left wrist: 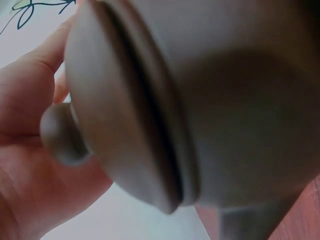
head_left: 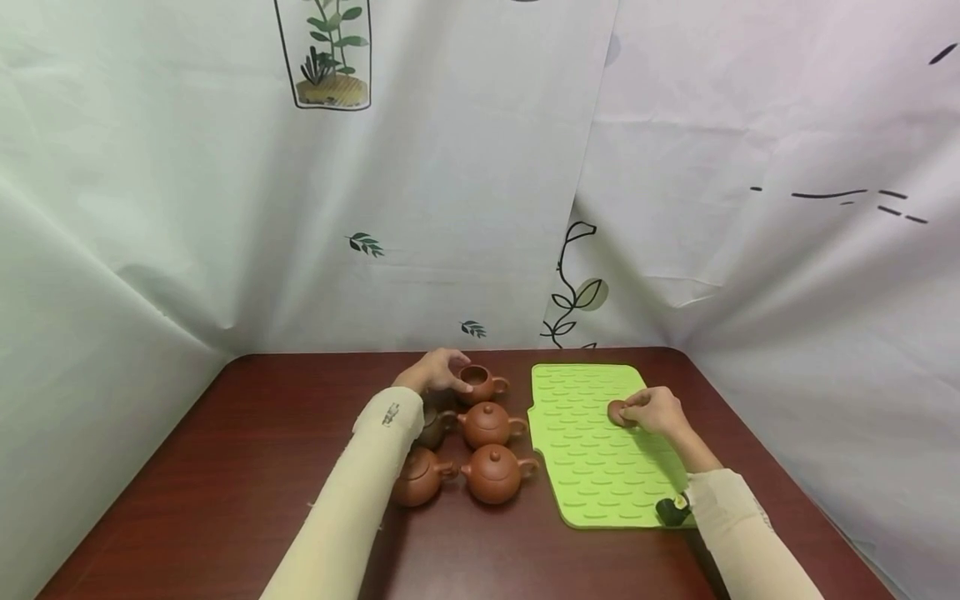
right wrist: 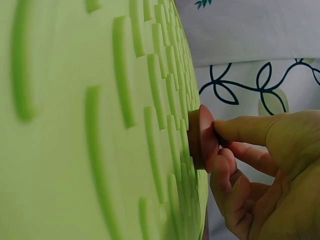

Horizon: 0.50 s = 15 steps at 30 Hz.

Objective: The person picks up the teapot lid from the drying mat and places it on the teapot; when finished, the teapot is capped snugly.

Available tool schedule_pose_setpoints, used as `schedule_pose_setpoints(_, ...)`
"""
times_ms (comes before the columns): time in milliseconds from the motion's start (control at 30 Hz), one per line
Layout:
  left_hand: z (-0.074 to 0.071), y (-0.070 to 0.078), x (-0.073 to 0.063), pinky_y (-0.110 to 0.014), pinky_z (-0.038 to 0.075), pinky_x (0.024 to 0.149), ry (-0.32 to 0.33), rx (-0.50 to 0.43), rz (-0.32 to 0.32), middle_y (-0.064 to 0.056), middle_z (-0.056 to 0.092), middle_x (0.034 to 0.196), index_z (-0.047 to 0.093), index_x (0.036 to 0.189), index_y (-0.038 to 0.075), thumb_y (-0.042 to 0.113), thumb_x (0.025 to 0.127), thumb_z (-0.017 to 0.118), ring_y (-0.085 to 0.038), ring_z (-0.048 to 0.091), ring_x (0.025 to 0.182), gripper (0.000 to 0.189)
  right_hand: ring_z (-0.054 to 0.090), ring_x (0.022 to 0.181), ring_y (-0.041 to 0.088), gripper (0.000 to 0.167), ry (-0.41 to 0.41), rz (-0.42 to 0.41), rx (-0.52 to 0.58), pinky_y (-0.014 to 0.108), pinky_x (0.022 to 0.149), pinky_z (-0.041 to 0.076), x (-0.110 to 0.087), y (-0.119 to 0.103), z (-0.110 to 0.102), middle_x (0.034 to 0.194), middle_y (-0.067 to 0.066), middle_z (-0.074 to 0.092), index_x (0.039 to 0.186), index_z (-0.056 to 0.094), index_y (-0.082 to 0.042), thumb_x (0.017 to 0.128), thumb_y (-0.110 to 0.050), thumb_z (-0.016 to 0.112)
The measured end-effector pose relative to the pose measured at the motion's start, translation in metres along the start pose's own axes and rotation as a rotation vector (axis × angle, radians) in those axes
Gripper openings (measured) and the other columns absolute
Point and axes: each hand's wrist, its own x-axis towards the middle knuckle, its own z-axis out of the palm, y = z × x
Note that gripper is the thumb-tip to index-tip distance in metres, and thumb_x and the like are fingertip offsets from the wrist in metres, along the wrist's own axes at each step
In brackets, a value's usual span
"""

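Note:
At the back of the table, my left hand (head_left: 437, 372) holds a lidless reddish-brown teapot (head_left: 483, 396) from its left side, thumb at the front and fingers behind. The teapot's round mouth shows open, and its handle points right. In the left wrist view, a dark brown lidded teapot (left wrist: 250, 115) stands close to the camera and hides the fingertips. On the green mat, my right hand (head_left: 657, 411) pinches the knob of a small reddish-brown lid (right wrist: 207, 137) between thumb and fingers. The lid's underside is right at the mat's surface.
Lidded reddish-brown teapots (head_left: 495, 475) stand in rows in front of the lidless one, the left ones partly behind my left sleeve (head_left: 352, 492). The ridged green mat (head_left: 592, 467) lies to their right. A small dark object (head_left: 672, 510) is by my right cuff.

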Motion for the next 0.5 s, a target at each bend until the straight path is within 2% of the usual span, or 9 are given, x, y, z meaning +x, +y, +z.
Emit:
schedule_pose_setpoints(167,-0.0009,0.0014,-0.0006,-0.046,0.044,0.102,-0.004,-0.001,-0.010,-0.014,0.058,0.136,0.060,0.133,0.004,0.016,0.084,0.081,-0.033,0.054,0.125,0.054,0.064,0.075,0.024,0.022,0.005,-0.005,0.008,0.037,0.061,0.052,-0.0014,-0.0015,-0.0001,0.095,0.020,0.069,0.102,0.071,0.007,0.089,-0.011,0.072)
schedule_pose_setpoints(367,-0.0009,0.0025,0.0002,-0.047,0.046,0.099,0.003,0.045,-0.025,-0.013,0.059,0.135,0.062,0.133,0.007,0.016,0.085,0.080,-0.034,0.055,0.123,0.052,0.065,0.077,0.026,0.023,0.031,-0.015,0.018,0.037,0.062,0.053,-0.0023,-0.0034,0.0033,0.095,0.019,0.070,0.104,0.071,0.007,0.090,-0.011,0.072)
schedule_pose_setpoints(500,-0.0023,0.0045,-0.0055,-0.045,0.049,0.094,0.012,0.104,0.011,-0.014,0.058,0.134,0.062,0.133,0.007,0.021,0.088,0.078,-0.033,0.056,0.119,0.049,0.067,0.080,0.026,0.024,0.045,-0.020,0.034,0.036,0.064,0.053,-0.0021,-0.0083,0.0060,0.095,0.017,0.072,0.104,0.072,0.005,0.090,-0.014,0.073)
